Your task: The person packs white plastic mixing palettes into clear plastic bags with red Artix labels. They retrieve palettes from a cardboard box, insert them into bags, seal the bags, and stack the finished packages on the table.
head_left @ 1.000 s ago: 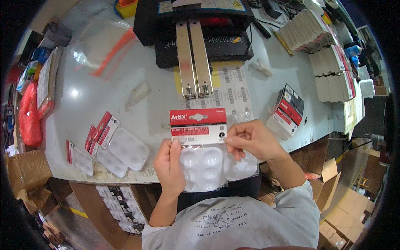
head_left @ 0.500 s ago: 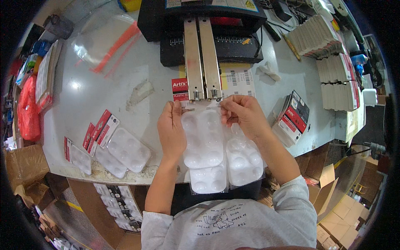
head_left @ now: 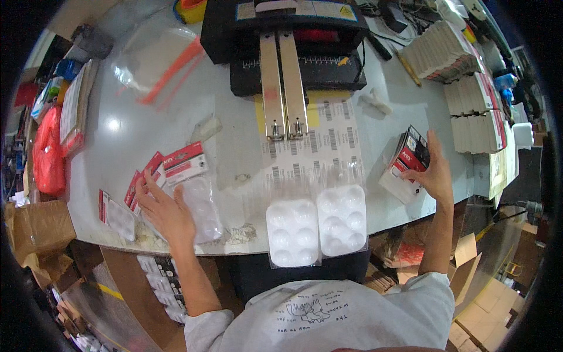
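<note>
My left hand [head_left: 167, 214], its fingers spread, rests over a bagged white paint palette [head_left: 205, 217] with a red-and-black header card [head_left: 183, 163]. Other packaged palettes lie partly beneath it on the left, including a smaller-looking one [head_left: 120, 222]. My right hand [head_left: 433, 173] is at a stack of folded red, black and white header cards [head_left: 406, 161], its thumb across the top and fingers along the right edge. Between my hands, two bagged white palettes, a left one [head_left: 292, 232] and a right one [head_left: 342, 220], lie side by side at the table's front edge, without header cards.
A black machine [head_left: 281, 44] with two metal arms [head_left: 284, 88] stands ahead, over a sheet of barcode labels [head_left: 314, 146]. Clear bags [head_left: 153, 64] lie far left. Stacked cards [head_left: 440, 53] line the right side. Open cartons [head_left: 463, 270] stand below the table's right edge.
The palette held under the metal arms now lies on the left pile with its header card. My left hand has moved left to it; my right hand has moved right to the card stack.
</note>
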Action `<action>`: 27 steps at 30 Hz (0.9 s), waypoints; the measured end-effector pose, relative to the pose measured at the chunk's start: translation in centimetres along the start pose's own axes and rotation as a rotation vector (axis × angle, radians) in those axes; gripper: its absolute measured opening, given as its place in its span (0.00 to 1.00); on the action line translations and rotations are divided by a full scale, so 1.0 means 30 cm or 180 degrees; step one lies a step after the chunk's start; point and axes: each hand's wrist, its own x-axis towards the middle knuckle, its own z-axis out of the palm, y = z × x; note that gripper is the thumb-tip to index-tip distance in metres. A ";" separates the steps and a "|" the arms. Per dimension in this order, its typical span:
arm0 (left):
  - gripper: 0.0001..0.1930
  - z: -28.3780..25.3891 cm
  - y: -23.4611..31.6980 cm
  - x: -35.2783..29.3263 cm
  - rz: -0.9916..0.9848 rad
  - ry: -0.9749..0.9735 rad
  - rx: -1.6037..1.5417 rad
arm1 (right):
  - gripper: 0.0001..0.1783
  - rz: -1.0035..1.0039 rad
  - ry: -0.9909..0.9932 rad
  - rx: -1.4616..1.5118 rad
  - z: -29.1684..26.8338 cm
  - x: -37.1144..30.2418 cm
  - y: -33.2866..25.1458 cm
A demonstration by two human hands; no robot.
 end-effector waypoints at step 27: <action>0.07 -0.081 0.246 -0.212 -0.0755 -0.2103 -0.3406 | 0.16 -0.1018 -0.1894 0.1742 0.035 -0.038 -0.523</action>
